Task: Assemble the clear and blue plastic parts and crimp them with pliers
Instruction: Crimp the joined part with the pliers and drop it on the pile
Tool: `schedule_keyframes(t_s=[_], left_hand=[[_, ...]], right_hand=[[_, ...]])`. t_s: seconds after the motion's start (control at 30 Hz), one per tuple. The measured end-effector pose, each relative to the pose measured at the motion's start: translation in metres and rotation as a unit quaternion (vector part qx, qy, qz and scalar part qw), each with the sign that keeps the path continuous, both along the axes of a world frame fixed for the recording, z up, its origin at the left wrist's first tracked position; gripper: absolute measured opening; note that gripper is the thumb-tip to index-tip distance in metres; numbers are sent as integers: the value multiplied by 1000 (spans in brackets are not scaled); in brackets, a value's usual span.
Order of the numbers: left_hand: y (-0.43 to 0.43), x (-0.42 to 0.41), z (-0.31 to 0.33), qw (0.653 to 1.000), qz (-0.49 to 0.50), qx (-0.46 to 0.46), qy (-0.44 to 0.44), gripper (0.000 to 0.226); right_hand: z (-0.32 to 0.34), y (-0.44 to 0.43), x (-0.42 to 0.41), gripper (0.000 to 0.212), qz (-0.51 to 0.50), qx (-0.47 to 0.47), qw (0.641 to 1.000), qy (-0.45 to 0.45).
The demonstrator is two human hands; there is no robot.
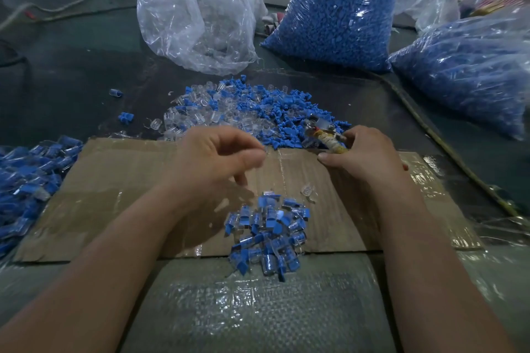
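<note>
Left edge: side pile (28, 180) of joined blue-and-clear pieces, up against the left side of the cardboard (114, 195).

Centre frame, over the cardboard's far edge: your left hand (212, 157). Fingers curled, thumb tip against forefinger tip. It is blurred, so you cannot tell whether a part is pinched there.

Upper centre: clear bag (198, 8), crumpled. In front of it, just beyond the cardboard, lies the heap (243, 109) of loose blue and clear parts.

Lower centre: near pile (269, 235) of joined pieces at the cardboard's near edge, between your forearms.

Upper right of centre: blue bag (335, 14), full.

Pliers (327, 135): handles wrapped, head over the heap's right end. Your right hand (367, 157) grasps the handles.

Right edge: second blue bag (470, 71).
</note>
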State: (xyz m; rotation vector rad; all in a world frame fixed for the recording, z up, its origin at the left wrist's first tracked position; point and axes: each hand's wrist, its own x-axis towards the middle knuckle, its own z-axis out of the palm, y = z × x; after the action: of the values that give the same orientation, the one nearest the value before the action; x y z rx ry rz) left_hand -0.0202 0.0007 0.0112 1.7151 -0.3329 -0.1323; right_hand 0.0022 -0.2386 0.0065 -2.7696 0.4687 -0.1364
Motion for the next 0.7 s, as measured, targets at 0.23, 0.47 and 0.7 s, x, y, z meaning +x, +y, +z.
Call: schedule_keyframes(t_s=[0.23,0.47,0.7], left_hand=[[16,22,-9,955,243,128,-112,13],[12,23,-14,912,199,337,-122,26],[4,18,-14,908,137,368,-145,24]], right_hand=[[0,-2,0,76,-4,22,999,34],[0,-3,0,78,12,22,998,58],[2,4,-1,67,15,19,999,-24]])
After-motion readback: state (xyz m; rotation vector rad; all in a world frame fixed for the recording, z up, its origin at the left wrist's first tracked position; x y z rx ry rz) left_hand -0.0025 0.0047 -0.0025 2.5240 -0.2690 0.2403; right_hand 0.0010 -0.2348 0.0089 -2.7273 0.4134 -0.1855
